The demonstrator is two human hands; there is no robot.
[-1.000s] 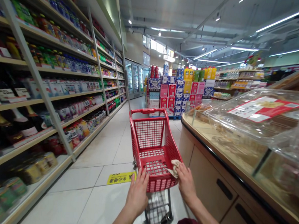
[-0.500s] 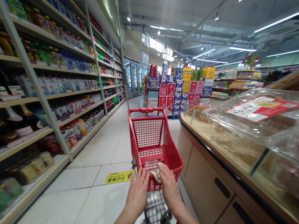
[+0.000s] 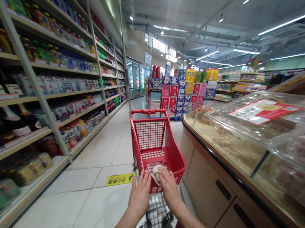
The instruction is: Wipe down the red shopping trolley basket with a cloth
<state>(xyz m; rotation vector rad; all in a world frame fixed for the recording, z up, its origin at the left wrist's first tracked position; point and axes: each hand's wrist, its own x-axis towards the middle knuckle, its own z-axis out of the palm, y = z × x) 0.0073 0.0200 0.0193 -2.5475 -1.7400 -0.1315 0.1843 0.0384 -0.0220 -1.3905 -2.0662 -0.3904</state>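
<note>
A red plastic shopping cart [image 3: 151, 134] stands in front of me, its mesh basket holding nothing I can make out. On the left of its near rim rests my left hand [image 3: 140, 190], fingers stretched out, with no object visible in it. My right hand [image 3: 169, 187] presses a crumpled off-white cloth [image 3: 157, 172] against the middle of the same rim. Part of the cloth is hidden under the fingers. Below the basket, the cart's lower wire rack [image 3: 158, 209] and black wheels show between my forearms.
Drink shelves [image 3: 67, 67] line the left side. On the right runs a glass-topped food counter [image 3: 217, 159] with plastic packs on it. Stacked drink cartons [image 3: 172, 98] stand ahead. A yellow floor sticker [image 3: 120, 179] lies left of the cart.
My right hand has slid the cloth a little left along the rim, closer to my left hand. The left hand stays at the rim, and the view has shifted slightly.
</note>
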